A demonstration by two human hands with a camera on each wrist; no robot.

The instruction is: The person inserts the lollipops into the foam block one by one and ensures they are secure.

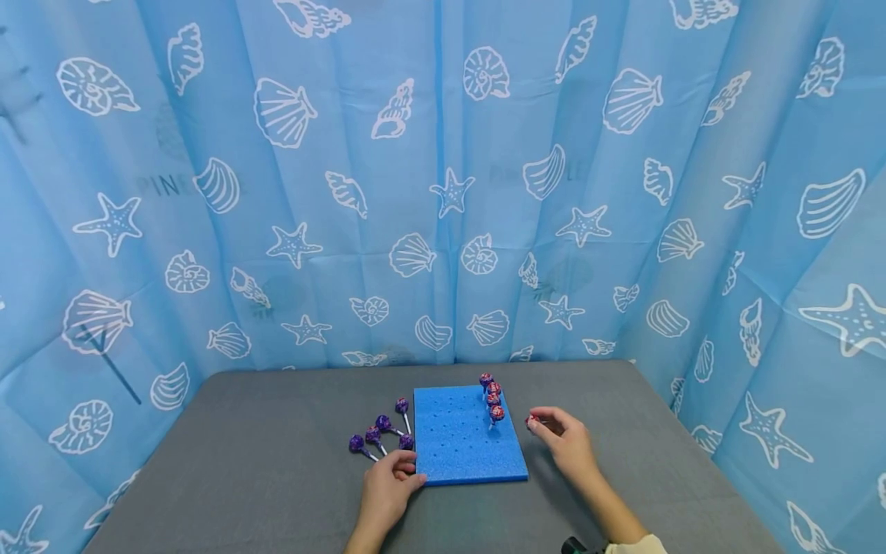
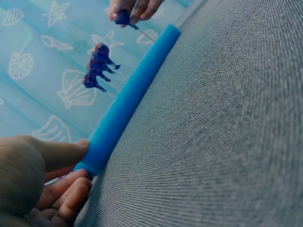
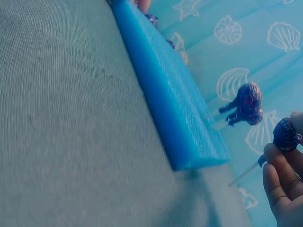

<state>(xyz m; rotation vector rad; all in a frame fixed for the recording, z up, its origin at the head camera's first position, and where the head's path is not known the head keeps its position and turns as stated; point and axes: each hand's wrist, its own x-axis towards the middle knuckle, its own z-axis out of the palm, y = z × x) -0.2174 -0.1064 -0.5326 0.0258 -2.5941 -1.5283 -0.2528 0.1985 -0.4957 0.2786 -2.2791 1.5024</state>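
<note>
A dark-wrapped lollipop was pinched at its head by the right hand, its pale stick left free. Just beside the hand, other lollipops (bunched too closely to be counted) were held in a blue block laid on a grey surface. Well apart from the hand, part of the left hand was glimpsed; behind the right hand, a shell-patterned curtain was seen.

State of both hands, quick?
Left hand: closed, pinching a corner of the blue foam board.
Right hand: closed, holding a lollipop by its head.
</note>
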